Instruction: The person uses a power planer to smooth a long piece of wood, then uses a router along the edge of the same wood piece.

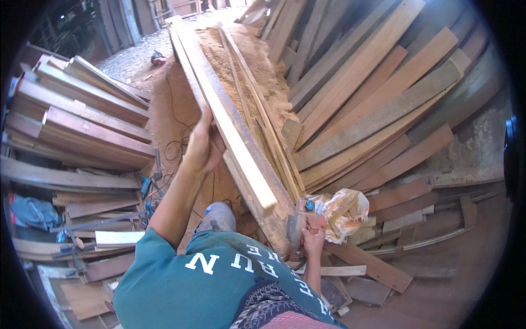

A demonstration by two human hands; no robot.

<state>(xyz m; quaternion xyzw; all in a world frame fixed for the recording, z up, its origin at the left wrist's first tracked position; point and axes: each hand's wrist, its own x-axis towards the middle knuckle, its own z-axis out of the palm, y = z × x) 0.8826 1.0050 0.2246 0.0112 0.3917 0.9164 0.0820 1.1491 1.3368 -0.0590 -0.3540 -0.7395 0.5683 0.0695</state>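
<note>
A long, pale, squared wooden beam (233,134) runs from near my waist away to the far end of the work surface. My left hand (207,143) grips its left side about midway, with the fingers partly hidden beneath. A worn, dusty plank bench (257,216) lies under and beside the beam. At the near right end of the bench, my right hand (313,240) is closed around the handle of an electric hand planer (297,226) with a blue knob. The planer is apart from the beam, to its right.
Thin wood strips (274,148) lie along the bench's right side, beside heaped sawdust (211,44). Stacked boards (93,129) stand at left, and long planks (356,98) fan out at right. A crumpled plastic bag (345,211) sits beside the planer. Cables (174,148) trail on the floor.
</note>
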